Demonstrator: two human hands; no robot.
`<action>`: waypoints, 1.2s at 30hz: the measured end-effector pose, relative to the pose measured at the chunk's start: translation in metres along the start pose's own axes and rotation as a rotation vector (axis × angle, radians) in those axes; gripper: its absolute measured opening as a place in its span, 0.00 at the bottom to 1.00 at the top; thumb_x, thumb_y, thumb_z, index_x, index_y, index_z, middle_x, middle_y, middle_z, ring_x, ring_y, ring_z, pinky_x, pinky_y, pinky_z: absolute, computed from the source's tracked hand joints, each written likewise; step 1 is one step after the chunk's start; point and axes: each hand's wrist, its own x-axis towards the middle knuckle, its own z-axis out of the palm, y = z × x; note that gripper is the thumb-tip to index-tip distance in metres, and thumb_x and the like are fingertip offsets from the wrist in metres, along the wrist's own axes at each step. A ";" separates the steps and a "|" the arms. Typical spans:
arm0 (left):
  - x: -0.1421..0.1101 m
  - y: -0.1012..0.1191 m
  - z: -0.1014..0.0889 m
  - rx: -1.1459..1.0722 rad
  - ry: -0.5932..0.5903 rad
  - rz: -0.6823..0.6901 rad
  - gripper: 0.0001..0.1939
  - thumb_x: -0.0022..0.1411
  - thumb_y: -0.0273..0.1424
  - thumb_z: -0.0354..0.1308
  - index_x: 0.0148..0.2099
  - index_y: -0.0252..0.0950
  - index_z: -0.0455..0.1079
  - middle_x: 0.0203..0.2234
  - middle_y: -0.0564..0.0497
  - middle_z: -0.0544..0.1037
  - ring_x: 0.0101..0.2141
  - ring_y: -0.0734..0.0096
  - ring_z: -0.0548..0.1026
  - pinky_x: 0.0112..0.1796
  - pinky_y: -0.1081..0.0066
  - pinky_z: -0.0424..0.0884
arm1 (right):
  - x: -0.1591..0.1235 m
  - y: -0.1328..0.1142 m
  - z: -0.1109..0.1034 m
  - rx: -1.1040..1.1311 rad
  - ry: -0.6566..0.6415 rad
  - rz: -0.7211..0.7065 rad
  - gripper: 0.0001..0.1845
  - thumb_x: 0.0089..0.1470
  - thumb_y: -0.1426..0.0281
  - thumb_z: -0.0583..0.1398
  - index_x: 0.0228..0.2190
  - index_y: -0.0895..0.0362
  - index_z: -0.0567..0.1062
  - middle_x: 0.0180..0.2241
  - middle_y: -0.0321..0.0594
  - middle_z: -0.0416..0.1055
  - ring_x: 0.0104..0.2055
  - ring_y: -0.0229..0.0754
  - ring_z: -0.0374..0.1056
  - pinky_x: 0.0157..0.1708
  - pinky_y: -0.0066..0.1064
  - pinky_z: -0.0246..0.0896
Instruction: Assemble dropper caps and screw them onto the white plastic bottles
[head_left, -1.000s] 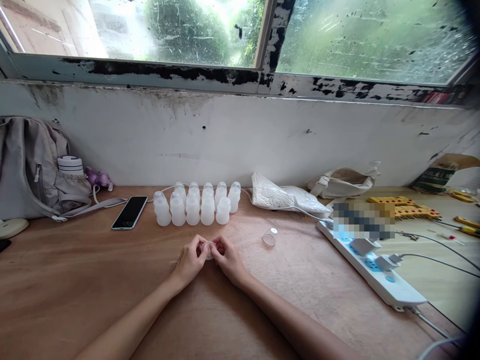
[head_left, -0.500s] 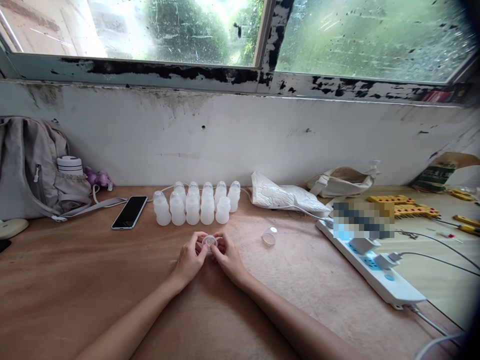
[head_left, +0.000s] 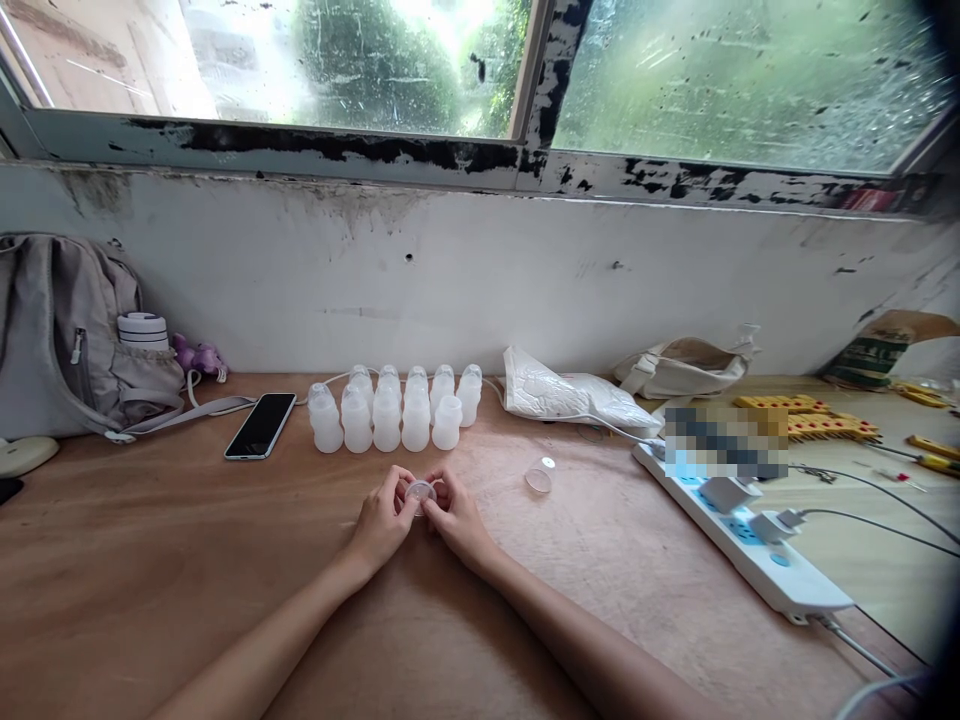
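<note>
My left hand (head_left: 381,522) and my right hand (head_left: 459,518) meet at the middle of the wooden table (head_left: 187,560). Both pinch a small round translucent cap (head_left: 420,492) between their fingertips. Just beyond them stand several small white plastic bottles (head_left: 397,412) in two rows. A loose clear cap (head_left: 538,474) lies on its side to the right of my right hand.
A black phone (head_left: 260,425) and a grey backpack (head_left: 60,340) lie at the left. A white plastic bag (head_left: 577,395) and a cloth pouch (head_left: 686,365) sit by the wall. A white power strip (head_left: 750,540) with plugs and cables, and yellow tools (head_left: 810,415), are at the right.
The cap has been turned between my fingers, its round face tilting up and then back down a little. My hands have stayed in the same place.
</note>
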 end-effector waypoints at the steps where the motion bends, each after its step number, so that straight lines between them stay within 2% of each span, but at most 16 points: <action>1: 0.000 0.000 0.000 -0.021 -0.001 -0.003 0.03 0.56 0.31 0.47 0.34 0.39 0.59 0.23 0.56 0.70 0.22 0.74 0.68 0.27 0.75 0.62 | 0.000 -0.001 0.000 -0.003 0.003 -0.001 0.04 0.49 0.71 0.53 0.31 0.55 0.61 0.19 0.28 0.61 0.17 0.31 0.57 0.17 0.22 0.51; 5: -0.001 0.001 -0.002 -0.027 -0.029 0.033 0.05 0.58 0.31 0.45 0.32 0.38 0.60 0.22 0.56 0.69 0.23 0.74 0.68 0.27 0.75 0.61 | -0.001 -0.004 -0.001 -0.069 0.007 -0.031 0.04 0.51 0.69 0.51 0.28 0.56 0.62 0.16 0.28 0.60 0.17 0.31 0.55 0.17 0.22 0.49; 9: -0.001 -0.001 -0.001 0.005 -0.030 0.042 0.04 0.57 0.31 0.46 0.31 0.38 0.61 0.20 0.56 0.68 0.21 0.75 0.66 0.26 0.76 0.60 | -0.001 -0.006 -0.001 -0.109 0.024 -0.056 0.06 0.50 0.68 0.52 0.24 0.56 0.61 0.15 0.27 0.57 0.16 0.31 0.54 0.16 0.21 0.48; 14: 0.000 -0.001 -0.001 -0.059 0.020 -0.002 0.05 0.56 0.33 0.48 0.33 0.38 0.61 0.24 0.55 0.71 0.22 0.75 0.68 0.26 0.76 0.62 | -0.002 -0.006 -0.003 0.009 -0.019 -0.011 0.05 0.52 0.67 0.52 0.31 0.55 0.63 0.18 0.28 0.62 0.16 0.31 0.58 0.17 0.22 0.53; 17: 0.000 -0.001 -0.001 -0.078 0.038 -0.023 0.06 0.56 0.35 0.49 0.32 0.38 0.61 0.22 0.56 0.69 0.21 0.75 0.67 0.26 0.76 0.62 | -0.001 -0.005 -0.004 0.083 -0.041 0.011 0.07 0.51 0.67 0.51 0.33 0.56 0.64 0.19 0.29 0.63 0.16 0.31 0.60 0.17 0.21 0.54; 21: 0.003 -0.007 0.001 -0.231 0.013 -0.078 0.08 0.55 0.36 0.50 0.31 0.37 0.62 0.21 0.56 0.68 0.22 0.75 0.67 0.25 0.76 0.61 | 0.003 -0.001 -0.003 0.232 -0.042 0.133 0.10 0.50 0.68 0.47 0.31 0.59 0.65 0.14 0.28 0.61 0.13 0.32 0.59 0.11 0.20 0.50; 24: 0.007 -0.011 0.003 -0.318 -0.028 -0.106 0.10 0.56 0.39 0.48 0.34 0.36 0.61 0.22 0.56 0.70 0.17 0.78 0.65 0.20 0.77 0.60 | 0.008 0.000 -0.004 0.284 -0.042 0.178 0.10 0.48 0.67 0.50 0.33 0.58 0.64 0.17 0.28 0.63 0.12 0.31 0.59 0.10 0.20 0.51; 27: 0.009 -0.012 0.002 -0.395 -0.062 -0.134 0.12 0.58 0.41 0.45 0.37 0.37 0.60 0.21 0.57 0.68 0.14 0.80 0.63 0.17 0.78 0.59 | 0.009 0.002 -0.005 0.261 -0.073 0.164 0.12 0.48 0.63 0.53 0.34 0.57 0.64 0.19 0.28 0.63 0.12 0.30 0.59 0.10 0.20 0.51; 32: 0.009 -0.011 -0.003 -0.483 -0.121 -0.184 0.17 0.59 0.42 0.38 0.39 0.36 0.60 0.19 0.57 0.66 0.14 0.78 0.65 0.15 0.78 0.59 | 0.006 0.003 -0.005 0.140 -0.079 0.081 0.12 0.50 0.60 0.55 0.29 0.57 0.63 0.19 0.28 0.60 0.13 0.28 0.55 0.11 0.20 0.48; 36: 0.007 -0.009 -0.006 -0.412 -0.151 -0.162 0.17 0.58 0.45 0.41 0.36 0.36 0.60 0.20 0.58 0.65 0.13 0.81 0.61 0.15 0.79 0.56 | 0.001 -0.003 -0.006 -0.085 -0.083 -0.051 0.12 0.53 0.61 0.53 0.26 0.56 0.64 0.19 0.30 0.60 0.19 0.31 0.56 0.18 0.23 0.51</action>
